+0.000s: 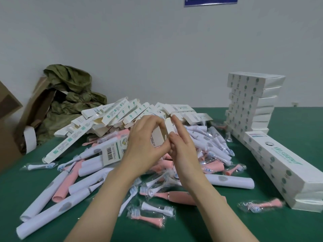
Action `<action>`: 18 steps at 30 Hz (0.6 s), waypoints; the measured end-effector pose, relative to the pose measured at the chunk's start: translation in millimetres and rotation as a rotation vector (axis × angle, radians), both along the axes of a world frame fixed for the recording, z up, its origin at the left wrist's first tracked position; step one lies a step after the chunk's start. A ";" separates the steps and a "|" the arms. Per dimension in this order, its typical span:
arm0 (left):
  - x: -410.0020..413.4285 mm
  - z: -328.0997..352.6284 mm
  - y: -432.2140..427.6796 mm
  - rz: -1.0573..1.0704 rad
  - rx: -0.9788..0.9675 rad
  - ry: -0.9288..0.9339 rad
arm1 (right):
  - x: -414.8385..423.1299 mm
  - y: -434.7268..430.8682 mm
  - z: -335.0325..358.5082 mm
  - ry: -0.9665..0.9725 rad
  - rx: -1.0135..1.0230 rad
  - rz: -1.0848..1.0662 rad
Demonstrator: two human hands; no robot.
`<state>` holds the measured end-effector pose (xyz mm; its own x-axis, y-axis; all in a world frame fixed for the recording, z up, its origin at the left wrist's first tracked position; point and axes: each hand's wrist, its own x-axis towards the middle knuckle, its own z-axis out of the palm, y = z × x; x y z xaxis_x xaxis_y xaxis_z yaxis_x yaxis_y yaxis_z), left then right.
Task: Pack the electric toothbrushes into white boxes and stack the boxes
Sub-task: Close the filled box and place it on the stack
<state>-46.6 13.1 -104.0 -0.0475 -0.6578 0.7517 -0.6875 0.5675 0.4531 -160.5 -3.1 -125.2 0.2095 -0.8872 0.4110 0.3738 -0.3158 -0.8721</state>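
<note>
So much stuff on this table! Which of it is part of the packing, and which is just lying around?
Part of the job:
held box in the left hand, right hand on its flap; toothbrushes; brush heads; empty boxes; stacked boxes.

Just lying about:
green bag; carton; blue sign.

One wide-angle view from the person's head, set at the near edge of the green table, facing forward and down across the table toward the pale wall behind it, close above the table's near half, edges bowed by the lens
</note>
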 end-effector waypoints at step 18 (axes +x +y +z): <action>10.0 -17.0 -0.2 0.160 -0.100 0.095 | 14.9 13.5 -11.8 0.439 -0.411 -0.277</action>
<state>-36.6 13.0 -121.0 0.1256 -0.5732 0.8097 -0.7296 0.4997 0.4669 -145.6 10.4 -137.0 0.2213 -0.7213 0.6563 -0.1322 -0.6890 -0.7126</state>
